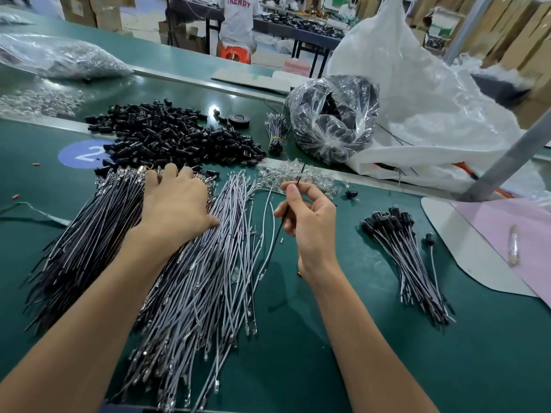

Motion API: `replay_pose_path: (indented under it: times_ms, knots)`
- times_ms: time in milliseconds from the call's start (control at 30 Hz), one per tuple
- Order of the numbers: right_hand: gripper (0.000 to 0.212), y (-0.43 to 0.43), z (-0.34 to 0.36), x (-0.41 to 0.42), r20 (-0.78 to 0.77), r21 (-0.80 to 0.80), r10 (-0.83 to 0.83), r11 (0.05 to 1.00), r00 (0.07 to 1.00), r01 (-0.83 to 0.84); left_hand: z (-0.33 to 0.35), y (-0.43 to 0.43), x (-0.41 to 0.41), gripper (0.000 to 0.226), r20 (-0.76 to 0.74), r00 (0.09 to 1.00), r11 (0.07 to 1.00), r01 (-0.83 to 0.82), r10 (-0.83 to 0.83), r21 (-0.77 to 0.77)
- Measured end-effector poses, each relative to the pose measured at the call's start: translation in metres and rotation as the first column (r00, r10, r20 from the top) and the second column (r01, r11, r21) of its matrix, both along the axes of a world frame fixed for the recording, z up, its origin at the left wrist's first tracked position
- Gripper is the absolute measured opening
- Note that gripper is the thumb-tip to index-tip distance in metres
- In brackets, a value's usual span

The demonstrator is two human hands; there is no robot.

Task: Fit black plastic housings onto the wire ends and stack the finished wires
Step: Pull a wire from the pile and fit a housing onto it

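Fingers (170, 175) of the left hand (176, 204) are lying nearly straight and spread, palm down, on the far terminal ends of the pile of black wires (89, 234), holding nothing that can be made out, with the thumb touching the edge of the pile of grey wires (208, 278) just beside it. The right hand (307, 222) is hovering above the green table (357, 338), pinching a single thin black wire (293, 190) between thumb and forefinger while the other fingers are curling loosely; the wire is pointing up and away, with its lower length trailing down past the palm. The heap of black plastic housings (173, 135) is sitting beyond the left hand, touching the far ends of the black wires. The stack of finished wires (408, 254), housings at the far end, is lying well to the right of the right hand, with one lone finished wire (430, 242) just beside it. A scatter of small clear parts (298, 174) is lying just beyond the right hand, near a single loose housing (351, 194). Bare green surface is showing between the right forearm and the finished stack and along the near edge. A clear bag of black parts (334, 117) and a big white bag (417, 99) are crowding the far right, and a slanting grey post (507, 162) and a pale sheet (507, 234) are bordering the right side.
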State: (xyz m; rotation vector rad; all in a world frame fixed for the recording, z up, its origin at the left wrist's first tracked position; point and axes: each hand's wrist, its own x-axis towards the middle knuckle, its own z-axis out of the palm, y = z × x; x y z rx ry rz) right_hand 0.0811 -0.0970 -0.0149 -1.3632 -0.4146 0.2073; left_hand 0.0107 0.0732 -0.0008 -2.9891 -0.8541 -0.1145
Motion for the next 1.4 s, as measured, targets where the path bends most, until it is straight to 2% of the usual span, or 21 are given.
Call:
replay_pose_path:
  times_ms: [100,233,333,467,567,700,867,1033,1200,1300,1400]
  knots:
    - [0.012,0.000,0.000,0.000,0.004,-0.008,0.007,1.000,1.000,-0.007,-0.003,0.000,0.000,0.034,-0.008,1.000,0.998,-0.004,0.003,-0.066]
    - [0.011,0.002,-0.001,0.000,0.007,-0.018,0.005,1.000,1.000,-0.005,-0.003,0.004,-0.002,0.019,0.093,0.995,0.969,-0.002,0.026,-0.246]
    - [0.012,0.002,-0.002,0.000,0.010,-0.023,0.006,1.000,1.000,-0.005,0.002,0.004,-0.003,0.015,0.168,0.982,0.946,-0.026,0.085,-0.323]
    - [0.012,0.001,-0.001,0.001,0.012,-0.026,0.004,1.000,1.000,-0.003,0.012,0.006,-0.001,0.025,0.344,0.926,0.872,0.034,0.156,-0.488]
    - [0.013,0.000,-0.001,0.001,0.016,-0.031,0.006,0.999,1.000,-0.005,0.013,0.008,0.003,0.021,0.389,0.900,0.808,0.075,0.197,-0.584]
    - [0.012,0.001,-0.001,0.001,0.009,-0.041,0.001,0.999,1.000,-0.001,0.009,0.010,0.004,0.021,0.412,0.875,0.807,0.044,0.253,-0.589]
    - [0.013,0.003,-0.002,0.001,0.005,-0.057,-0.018,0.998,1.000,0.018,0.003,0.009,0.002,0.014,0.524,0.820,0.825,0.119,0.232,-0.552]
    - [0.014,0.003,-0.004,0.001,0.076,-0.118,-0.161,0.978,0.984,0.170,0.003,0.002,0.008,0.011,0.645,0.727,0.838,0.183,0.236,-0.514]
    - [0.021,0.002,-0.002,0.003,0.047,-0.100,-0.194,0.975,0.980,0.198,0.000,-0.001,0.018,0.007,0.603,0.704,0.651,0.262,0.376,-0.712]
    - [0.019,0.002,-0.004,0.004,0.036,-0.093,-0.193,0.976,0.981,0.195,-0.002,-0.001,0.018,0.008,0.621,0.693,0.629,0.308,0.366,-0.714]
    - [0.014,0.002,-0.003,0.004,0.024,-0.040,-0.200,0.979,0.980,0.201,0.009,-0.006,0.015,0.005,0.691,0.622,0.567,0.439,0.369,-0.698]
